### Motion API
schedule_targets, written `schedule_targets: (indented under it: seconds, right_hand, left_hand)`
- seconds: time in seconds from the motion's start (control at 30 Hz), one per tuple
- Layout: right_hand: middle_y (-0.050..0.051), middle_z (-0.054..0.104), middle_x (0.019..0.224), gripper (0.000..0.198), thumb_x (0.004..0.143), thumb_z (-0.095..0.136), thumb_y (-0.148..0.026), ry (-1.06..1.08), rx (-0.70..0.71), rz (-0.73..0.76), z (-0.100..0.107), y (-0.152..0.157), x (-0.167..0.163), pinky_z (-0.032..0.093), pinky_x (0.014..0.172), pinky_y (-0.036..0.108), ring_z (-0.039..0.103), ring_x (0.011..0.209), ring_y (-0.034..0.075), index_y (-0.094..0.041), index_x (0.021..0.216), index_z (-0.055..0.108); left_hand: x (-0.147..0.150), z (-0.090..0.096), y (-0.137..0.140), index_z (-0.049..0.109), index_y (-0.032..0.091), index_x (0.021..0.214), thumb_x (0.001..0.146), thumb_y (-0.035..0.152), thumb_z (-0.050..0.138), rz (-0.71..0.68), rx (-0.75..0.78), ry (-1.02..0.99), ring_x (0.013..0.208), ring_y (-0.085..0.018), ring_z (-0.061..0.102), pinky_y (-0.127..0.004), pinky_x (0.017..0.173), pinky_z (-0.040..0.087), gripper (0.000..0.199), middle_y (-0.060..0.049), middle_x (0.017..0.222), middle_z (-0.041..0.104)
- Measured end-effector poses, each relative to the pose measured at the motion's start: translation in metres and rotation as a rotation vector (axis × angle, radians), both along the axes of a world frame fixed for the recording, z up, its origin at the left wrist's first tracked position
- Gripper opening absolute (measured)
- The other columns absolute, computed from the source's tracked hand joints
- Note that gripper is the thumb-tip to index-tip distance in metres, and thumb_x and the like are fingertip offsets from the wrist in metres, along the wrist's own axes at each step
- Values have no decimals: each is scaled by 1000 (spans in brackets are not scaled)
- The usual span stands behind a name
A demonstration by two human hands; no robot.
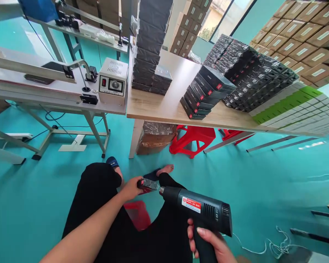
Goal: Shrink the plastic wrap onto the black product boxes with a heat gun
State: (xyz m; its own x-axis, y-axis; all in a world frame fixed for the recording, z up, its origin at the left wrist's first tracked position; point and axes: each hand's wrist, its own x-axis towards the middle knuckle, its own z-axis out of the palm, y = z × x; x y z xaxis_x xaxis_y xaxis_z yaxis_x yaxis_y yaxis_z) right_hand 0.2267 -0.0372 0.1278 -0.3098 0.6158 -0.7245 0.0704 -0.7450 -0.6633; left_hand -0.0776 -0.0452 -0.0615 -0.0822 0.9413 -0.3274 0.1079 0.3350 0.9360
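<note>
Fingers of the right hand are wrapped round the handle of one dark heat gun, which bears one red-and-white label. The left hand grips one small black box by its near end, its fingers closed on it. That box is above the floor, between the person's two knees, with the gun's single nozzle aimed at its far end; they are very close, though whether they touch is hard to tell.

Ahead, one tabletop carries a tall stack of black boxes on the left, a staggered pile of black boxes, perhaps five or six, nearer the middle, and many film-wrapped boxes further right. Beneath stand two red stools. One pale control unit with one dial sits at the left.
</note>
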Motion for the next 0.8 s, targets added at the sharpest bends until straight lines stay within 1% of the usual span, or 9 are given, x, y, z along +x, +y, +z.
schedule_targets:
  seconds: [0.1, 0.2, 0.3, 0.4, 0.5, 0.63, 0.73, 0.8]
  right_hand:
    - [8, 68, 82, 37, 76, 68, -37, -23, 14, 23, 4, -3, -12, 47, 52, 26, 61, 62, 16, -13, 104, 66]
    - [8, 68, 84, 33, 80, 64, -35, -50, 75, 44, 9, -4, -20, 48, 54, 27, 61, 64, 16, -12, 105, 65]
    - [8, 67, 84, 33, 81, 63, -34, -89, 112, 51, 12, -2, -24, 48, 54, 27, 60, 63, 15, -11, 104, 65]
    - [8, 67, 81, 34, 79, 64, -34, -110, 122, 42, 13, 4, -24, 47, 51, 26, 60, 61, 15, -10, 103, 65]
    - [7, 68, 79, 33, 79, 64, -33, -119, 121, 54, 12, 9, -22, 47, 50, 25, 61, 60, 15, -10, 102, 64]
    - [8, 68, 81, 33, 79, 65, -34, -89, 90, 141, 8, 12, -26, 48, 51, 26, 63, 60, 16, -10, 102, 65]
    - [9, 69, 80, 38, 74, 69, -36, -64, 74, 168, 2, 12, -33, 48, 49, 26, 63, 59, 16, -10, 100, 65]
    - [10, 69, 79, 39, 72, 71, -37, -52, 71, 170, -2, 13, -37, 48, 49, 26, 63, 58, 16, -9, 99, 65]
  left_hand:
    - [-1, 2, 8, 62, 19, 86, 61, 25, 71, -54, 3, 108, 80, -22, 59, -29, 69, 42, 27, -1, 80, 65]
    - [3, 6, 15, 63, 20, 84, 62, 26, 71, -68, 58, 200, 79, -20, 58, -28, 69, 40, 24, 0, 80, 64]
    - [7, 8, 18, 62, 20, 84, 65, 27, 69, -80, 115, 223, 78, -20, 57, -27, 68, 38, 21, -1, 81, 63]
    - [7, 8, 17, 61, 21, 83, 67, 29, 68, -105, 134, 237, 77, -20, 56, -27, 67, 37, 19, -1, 82, 63]
    - [5, 5, 16, 61, 21, 83, 69, 32, 67, -113, 124, 279, 76, -20, 56, -28, 67, 35, 19, -1, 82, 63]
    - [5, -2, 14, 62, 22, 83, 67, 29, 68, -124, 146, 330, 80, -23, 57, -29, 69, 34, 18, -2, 83, 64]
    - [9, -6, 15, 63, 23, 81, 66, 27, 68, -138, 146, 334, 83, -25, 57, -30, 71, 33, 17, -3, 84, 64]
    - [13, -5, 16, 63, 23, 78, 63, 24, 68, -130, 115, 282, 86, -26, 57, -31, 74, 33, 16, -3, 83, 63]
